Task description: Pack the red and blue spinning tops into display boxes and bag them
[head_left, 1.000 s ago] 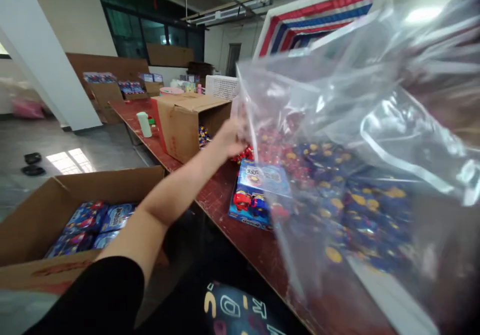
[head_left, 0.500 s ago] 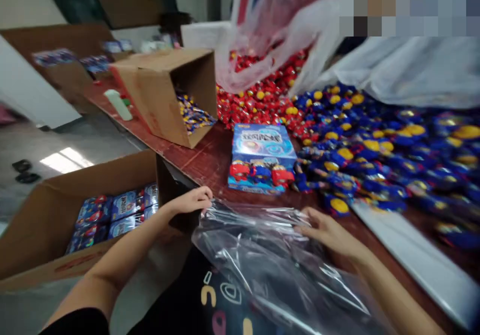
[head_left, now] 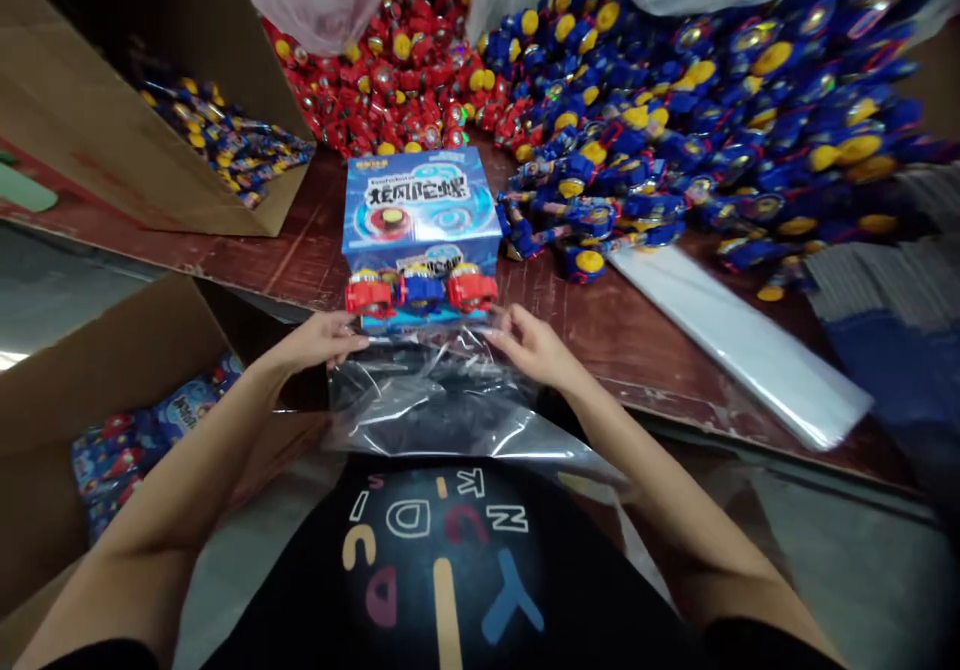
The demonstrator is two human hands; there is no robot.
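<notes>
Clear crinkled plastic bag now down from overhead, lying flat at near edge of dark red desk. My left hand and right hand moved to its far edge, fingers pinching bag mouth just below blue cardboard toy box. Mouth now lined up with box. Red and blue toy heaps behind, untouched.

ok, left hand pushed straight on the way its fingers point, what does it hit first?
Probably the blue toy box. The left hand holds the clear plastic bag at its top edge, fingers pointing towards the box's near lower corner, under the red toy. Depth is unclear; they may already touch.
</notes>
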